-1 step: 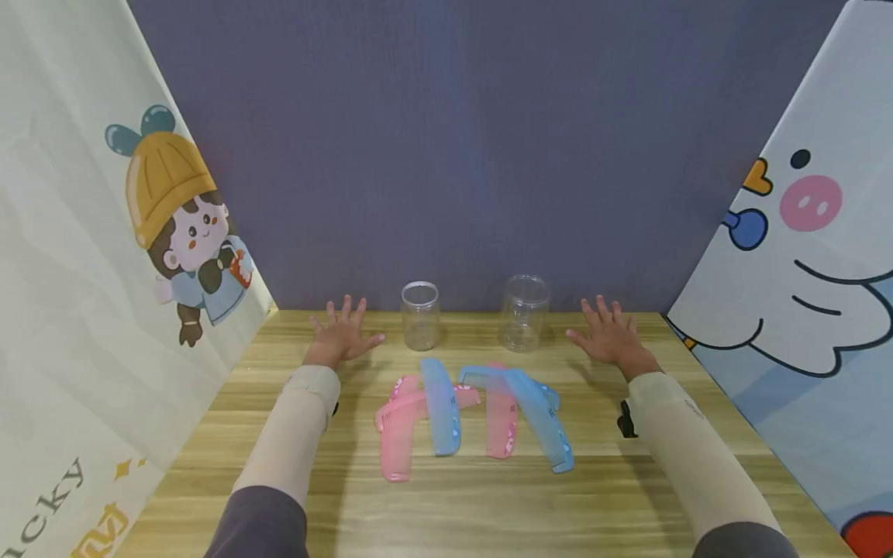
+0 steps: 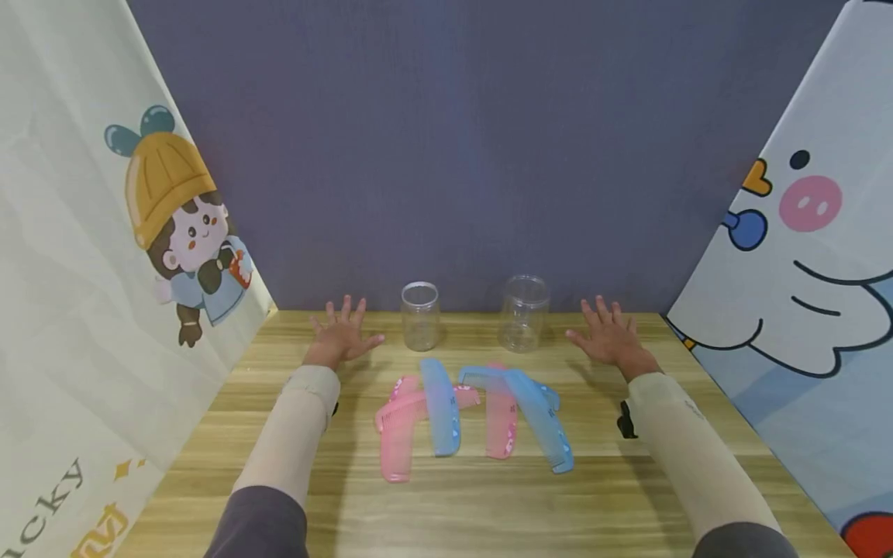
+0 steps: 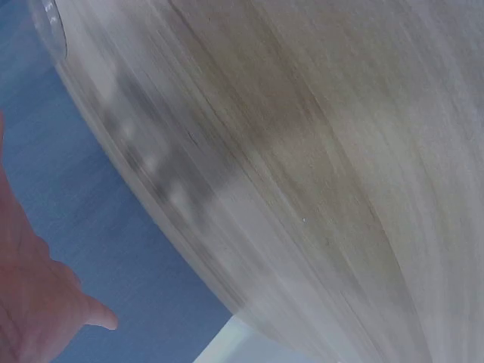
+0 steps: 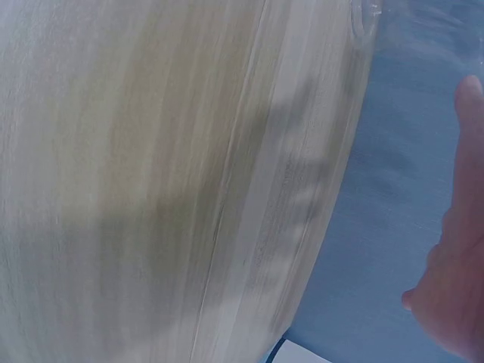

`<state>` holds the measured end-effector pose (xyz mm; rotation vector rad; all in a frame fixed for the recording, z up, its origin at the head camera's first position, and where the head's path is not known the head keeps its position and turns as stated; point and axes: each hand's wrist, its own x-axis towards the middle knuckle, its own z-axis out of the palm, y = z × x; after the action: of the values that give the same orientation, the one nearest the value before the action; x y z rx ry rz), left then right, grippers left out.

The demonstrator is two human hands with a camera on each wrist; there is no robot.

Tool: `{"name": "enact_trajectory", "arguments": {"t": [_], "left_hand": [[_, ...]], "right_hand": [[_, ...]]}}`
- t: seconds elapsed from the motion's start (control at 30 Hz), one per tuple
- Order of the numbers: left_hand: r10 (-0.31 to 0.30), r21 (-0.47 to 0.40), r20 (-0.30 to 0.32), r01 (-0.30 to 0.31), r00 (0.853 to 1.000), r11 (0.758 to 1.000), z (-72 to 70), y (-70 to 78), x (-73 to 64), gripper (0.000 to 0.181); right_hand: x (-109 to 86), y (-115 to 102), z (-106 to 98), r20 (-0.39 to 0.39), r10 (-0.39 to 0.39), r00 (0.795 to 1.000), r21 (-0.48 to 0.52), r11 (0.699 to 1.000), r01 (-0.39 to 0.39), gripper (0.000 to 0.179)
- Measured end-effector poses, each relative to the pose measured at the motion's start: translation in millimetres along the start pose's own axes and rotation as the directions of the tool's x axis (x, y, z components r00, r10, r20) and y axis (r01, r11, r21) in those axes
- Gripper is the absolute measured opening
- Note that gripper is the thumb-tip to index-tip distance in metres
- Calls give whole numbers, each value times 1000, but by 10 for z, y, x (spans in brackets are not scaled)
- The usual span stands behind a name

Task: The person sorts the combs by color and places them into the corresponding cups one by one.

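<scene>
Six thin, flat combs [image 2: 441, 418] of translucent, plastic-looking material, three pink and three blue, lie loosely overlapped on the table [image 2: 446, 511], mid-width, in front of two jars. Table surface: wood grain, streaks running left to right.

Orientation: the left pink comb [image 2: 397, 446] and right pink comb [image 2: 501, 426] run front to back. The left blue comb [image 2: 439, 395] does likewise, far end canted slightly left, and overlies the crosswise pink comb [image 2: 413, 404], whose right end is set farther back. The crosswise blue comb [image 2: 481, 377] runs left to right, its right end nearer the front. Above it the slanting blue comb [image 2: 540, 422] points its near end forward and right.

Jars: left jar [image 2: 421, 322] and wider right jar [image 2: 525, 314], both clear, cylindrical and upright.

Hands: left hand [image 2: 339, 339] and right hand [image 2: 608, 341] well apart, fingers spread, holding nothing, each outboard of a jar.

Markings: pale prints on the combs, too small to read. The left panel [image 2: 63, 310] bears "ucky", cut by the frame edge, above partial orange lettering.
</scene>
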<state>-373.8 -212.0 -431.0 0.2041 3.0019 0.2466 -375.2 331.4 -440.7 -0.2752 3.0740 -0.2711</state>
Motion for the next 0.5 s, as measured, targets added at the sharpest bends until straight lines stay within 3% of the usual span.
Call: {"name": "enact_trajectory", "arguments": {"t": [0.33,0.5], "left_hand": [[-6,14,11,6,1000,1000,-3,-33,6,102],[21,28,-19,-21,1000,999,13,-50,23,104]], "right_hand": [[-47,3,30,23,-19,1000,23,1000,18,93],[-66,-12,39,25,-34,999,28,999,33,93]]}}
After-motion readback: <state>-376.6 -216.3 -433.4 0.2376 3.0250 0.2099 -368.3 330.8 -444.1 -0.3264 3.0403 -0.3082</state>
